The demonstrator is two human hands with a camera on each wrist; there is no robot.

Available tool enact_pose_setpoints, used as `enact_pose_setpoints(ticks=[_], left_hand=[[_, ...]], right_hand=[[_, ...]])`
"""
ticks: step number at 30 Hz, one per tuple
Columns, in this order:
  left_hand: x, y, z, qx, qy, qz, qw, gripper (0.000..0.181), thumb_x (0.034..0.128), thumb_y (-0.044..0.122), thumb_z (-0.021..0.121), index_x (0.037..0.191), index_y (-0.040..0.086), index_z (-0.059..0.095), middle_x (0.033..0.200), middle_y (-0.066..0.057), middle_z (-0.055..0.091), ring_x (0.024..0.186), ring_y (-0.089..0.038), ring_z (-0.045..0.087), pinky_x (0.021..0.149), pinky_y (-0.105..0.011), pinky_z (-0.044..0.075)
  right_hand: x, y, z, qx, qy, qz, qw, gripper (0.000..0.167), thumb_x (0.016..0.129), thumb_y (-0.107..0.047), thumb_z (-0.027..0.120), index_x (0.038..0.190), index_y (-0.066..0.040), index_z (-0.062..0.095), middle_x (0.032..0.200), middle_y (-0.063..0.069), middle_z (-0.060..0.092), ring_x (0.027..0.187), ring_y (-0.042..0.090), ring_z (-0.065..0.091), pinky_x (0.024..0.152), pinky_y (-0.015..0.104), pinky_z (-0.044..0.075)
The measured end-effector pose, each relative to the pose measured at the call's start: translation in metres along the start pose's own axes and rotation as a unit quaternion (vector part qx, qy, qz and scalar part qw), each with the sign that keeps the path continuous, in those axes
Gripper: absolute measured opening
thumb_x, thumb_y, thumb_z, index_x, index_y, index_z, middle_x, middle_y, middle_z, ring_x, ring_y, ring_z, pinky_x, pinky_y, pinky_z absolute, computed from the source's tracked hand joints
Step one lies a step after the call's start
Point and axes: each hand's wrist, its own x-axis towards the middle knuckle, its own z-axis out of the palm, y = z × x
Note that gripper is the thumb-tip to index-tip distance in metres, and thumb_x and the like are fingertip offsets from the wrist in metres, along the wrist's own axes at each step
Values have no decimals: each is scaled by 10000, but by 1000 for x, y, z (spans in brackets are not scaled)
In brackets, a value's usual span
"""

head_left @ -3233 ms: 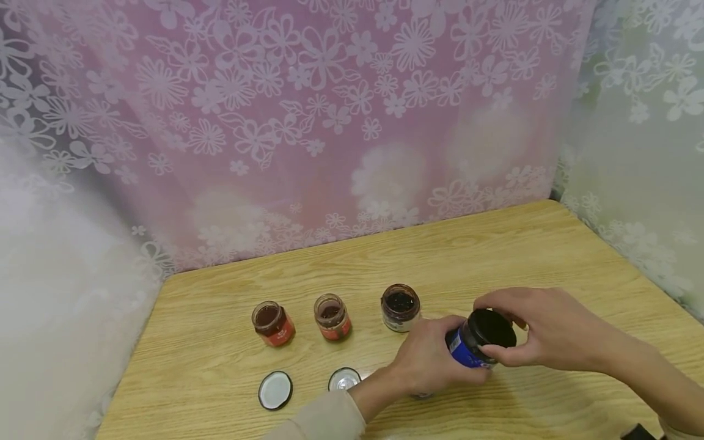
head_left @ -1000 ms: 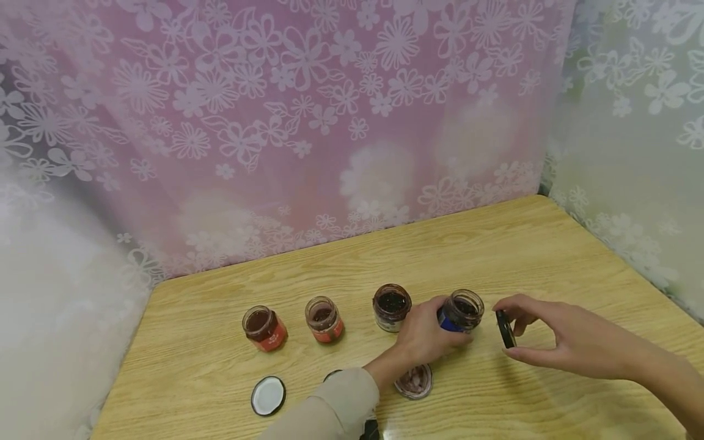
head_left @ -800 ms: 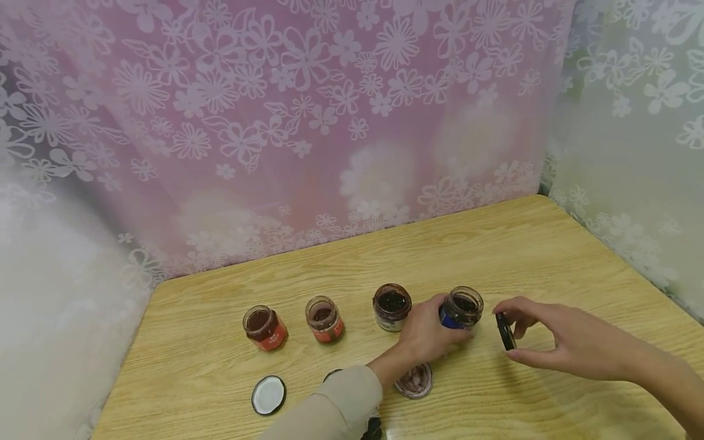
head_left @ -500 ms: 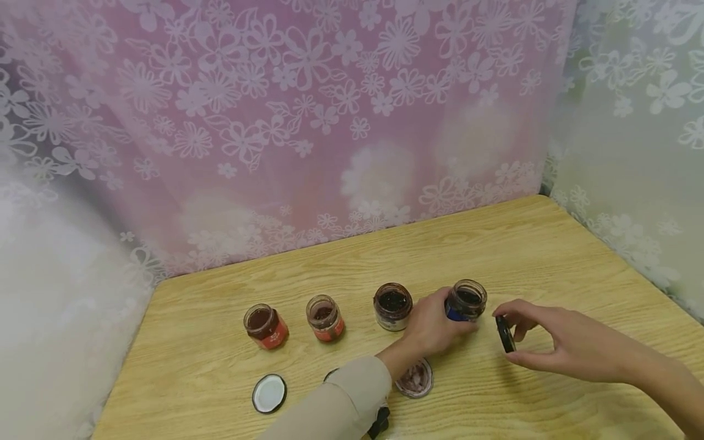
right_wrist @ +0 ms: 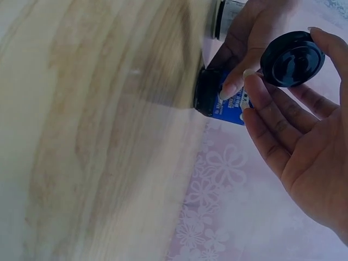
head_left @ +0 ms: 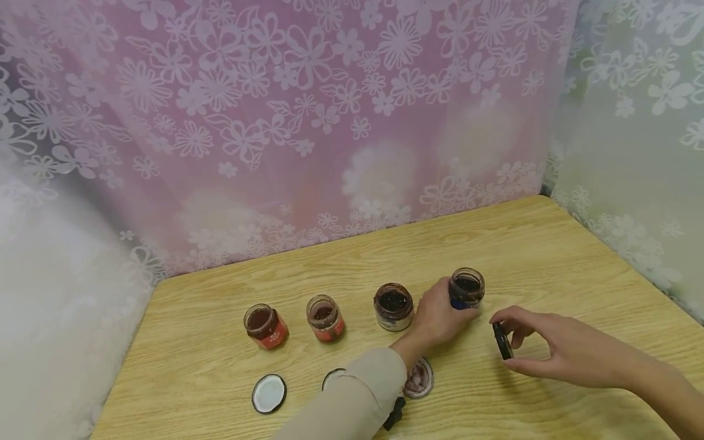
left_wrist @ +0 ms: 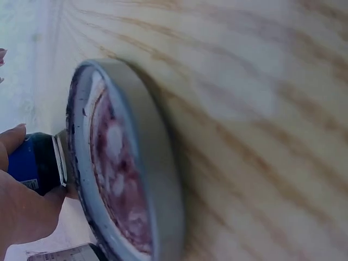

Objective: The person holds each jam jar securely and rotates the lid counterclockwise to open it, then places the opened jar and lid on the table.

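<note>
My left hand grips a glass jar with a blue label, upright and lidless, dark contents inside. In the left wrist view, finger and thumb wrap round the blue-labelled jar. To its right, my right hand pinches a black jar lid on edge between thumb and fingers, apart from the jar. The right wrist view shows the lid's glossy black face. Left of my left hand stands an open jar with a pale label, dark-filled.
Two open red-labelled jars, one at far left and another beside it, stand on the wooden table. A white-lined lid, a partly hidden lid and a stained lid lie nearer, insides up.
The black lid has come off the blue-labelled jar into my right hand. My left hand has since moved that jar farther back on the table and slightly right.
</note>
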Motion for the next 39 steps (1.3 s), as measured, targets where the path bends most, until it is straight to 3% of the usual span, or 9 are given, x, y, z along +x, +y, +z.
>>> enact_pose_setpoints(ticks=[11,17,21,25,28,33,39], left_hand=[[0,1,4,-115,113,137,9998,529,798,350,782,1232,164,544,1029,101,579,964,-45,561,830,-244,461],[-6,2,1,-138,9,59,9999,857,809,389,756,1492,156,294,1369,23,483,1205,-134,492,939,-319,438],[-11,8,-5,-134,95,352,9992,887,842,355,716,1531,177,187,1481,6,356,1307,-154,393,1003,-341,392],[-19,16,-14,-104,397,805,9959,775,872,307,666,1509,166,246,1460,-3,374,1299,-147,396,997,-328,396],[-26,20,-23,-3,577,1280,9901,691,892,274,644,1480,151,303,1400,-17,432,1250,-131,439,969,-299,415],[-38,19,-41,473,570,2020,9766,621,899,233,645,1443,130,364,1384,-12,451,1264,-113,425,984,-274,400],[-53,7,-58,1528,627,2618,9509,589,868,273,669,1391,114,450,1393,-41,452,1275,-148,427,993,-282,395]], right_hand=[[-1,2,3,116,-158,123,9997,472,885,-388,678,1293,-263,476,1093,-155,584,895,2,572,658,288,499],[0,1,3,94,-132,129,9998,477,880,-396,683,1289,-270,474,1117,-97,597,898,5,578,662,291,503],[-1,3,4,27,-87,115,9999,475,876,-386,691,1284,-285,471,1108,-112,594,895,1,576,662,292,504],[-2,5,5,0,17,44,10000,479,866,-363,709,1272,-295,465,1083,-132,589,880,2,576,659,285,500],[-2,5,5,-19,78,10,10000,492,859,-358,719,1271,-291,457,1071,-150,586,872,1,579,660,282,499],[-2,6,5,-55,205,-59,9998,516,851,-339,732,1277,-268,451,1073,-171,580,876,-9,581,673,284,503],[0,6,5,88,195,-38,9998,540,861,-309,726,1310,-225,438,1090,-124,576,875,-7,581,675,278,508]])
